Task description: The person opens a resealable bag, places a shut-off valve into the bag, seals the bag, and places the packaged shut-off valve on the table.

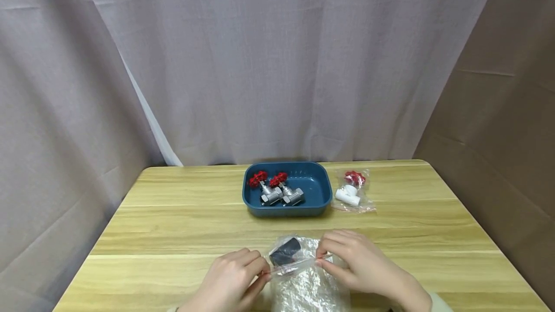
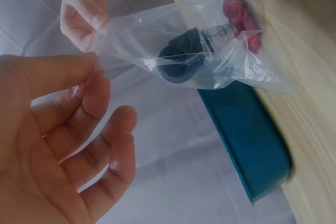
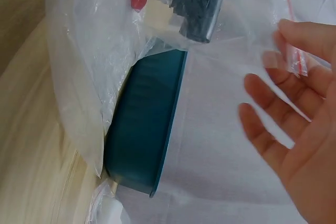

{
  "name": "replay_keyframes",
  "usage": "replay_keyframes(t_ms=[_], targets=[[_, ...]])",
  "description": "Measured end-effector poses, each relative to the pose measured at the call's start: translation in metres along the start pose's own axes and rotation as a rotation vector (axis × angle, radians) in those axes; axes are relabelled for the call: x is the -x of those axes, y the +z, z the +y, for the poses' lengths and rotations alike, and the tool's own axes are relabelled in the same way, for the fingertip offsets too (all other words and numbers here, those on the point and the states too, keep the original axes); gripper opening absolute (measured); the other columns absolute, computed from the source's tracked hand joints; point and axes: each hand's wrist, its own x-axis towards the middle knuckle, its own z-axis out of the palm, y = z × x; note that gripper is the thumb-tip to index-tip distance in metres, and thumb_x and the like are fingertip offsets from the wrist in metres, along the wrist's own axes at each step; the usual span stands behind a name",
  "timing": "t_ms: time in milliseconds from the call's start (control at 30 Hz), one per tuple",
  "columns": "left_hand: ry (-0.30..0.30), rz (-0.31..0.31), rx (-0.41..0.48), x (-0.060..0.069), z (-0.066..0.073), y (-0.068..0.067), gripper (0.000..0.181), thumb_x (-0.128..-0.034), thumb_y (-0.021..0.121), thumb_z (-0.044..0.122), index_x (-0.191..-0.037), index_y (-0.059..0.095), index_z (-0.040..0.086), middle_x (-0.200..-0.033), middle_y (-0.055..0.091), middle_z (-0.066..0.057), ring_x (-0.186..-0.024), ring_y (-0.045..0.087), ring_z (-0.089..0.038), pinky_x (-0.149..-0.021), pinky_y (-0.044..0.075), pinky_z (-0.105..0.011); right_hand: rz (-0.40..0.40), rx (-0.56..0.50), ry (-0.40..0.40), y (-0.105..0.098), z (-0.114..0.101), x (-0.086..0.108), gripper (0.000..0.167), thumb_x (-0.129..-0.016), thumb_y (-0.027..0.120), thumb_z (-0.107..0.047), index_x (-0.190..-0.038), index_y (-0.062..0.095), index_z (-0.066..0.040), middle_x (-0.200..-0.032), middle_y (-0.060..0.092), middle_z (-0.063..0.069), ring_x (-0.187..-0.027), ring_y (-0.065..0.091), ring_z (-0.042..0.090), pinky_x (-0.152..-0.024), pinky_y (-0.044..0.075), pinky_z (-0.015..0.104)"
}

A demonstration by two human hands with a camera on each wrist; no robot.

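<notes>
A clear zip bag point(image 1: 295, 268) is stretched between both hands near the table's front edge. My left hand point(image 1: 234, 276) pinches one end of its mouth between thumb and finger, and my right hand point(image 1: 357, 259) pinches the other end. Inside lies a valve with a dark tee-shaped body point(image 2: 181, 59), a ribbed metal stem and a red handwheel point(image 2: 242, 22). In the right wrist view the red zip strip point(image 3: 290, 22) runs up from the right fingers. Under the bag lies a stack of crinkled clear plastic bags point(image 1: 310, 290).
Behind the hands stands a blue tray point(image 1: 288, 212) holding two metal valves point(image 1: 282, 195) with red handwheels. Right of it lies a bagged white valve point(image 1: 348, 195) with a red handwheel. Grey curtains point(image 1: 277, 61) hang around the wooden table point(image 1: 173, 215).
</notes>
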Motion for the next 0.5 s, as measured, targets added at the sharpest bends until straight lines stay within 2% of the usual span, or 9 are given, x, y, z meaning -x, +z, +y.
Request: replay_keyframes(t_ms=[233,500], targets=[[-0.051,-0.034,0.001,0.000,0.000,0.009,0.017,-0.0790,0.081,0.023,-0.082,0.064,0.025,-0.079,0.058,0.016,-0.071,0.057,-0.002,-0.060,0.046,-0.018,-0.111,0.001,0.122,0.008,0.004,0.004,0.014,-0.094,0.071,-0.032,-0.090,0.059,-0.033,-0.122,0.062,-0.011,-0.105,0.064,0.011,-0.086,0.055,0.037],[-0.135,-0.106,-0.008,-0.001,-0.003,0.019,0.017,-0.0792,0.080,0.020,-0.078,0.064,0.024,-0.076,0.057,0.016,-0.069,0.054,-0.001,-0.057,0.045,-0.020,-0.178,-0.033,0.174,0.020,0.009,0.002,0.018,-0.092,0.073,-0.028,-0.084,0.057,-0.030,-0.116,0.066,-0.009,-0.103,0.065,0.012,-0.085,0.055,0.036]])
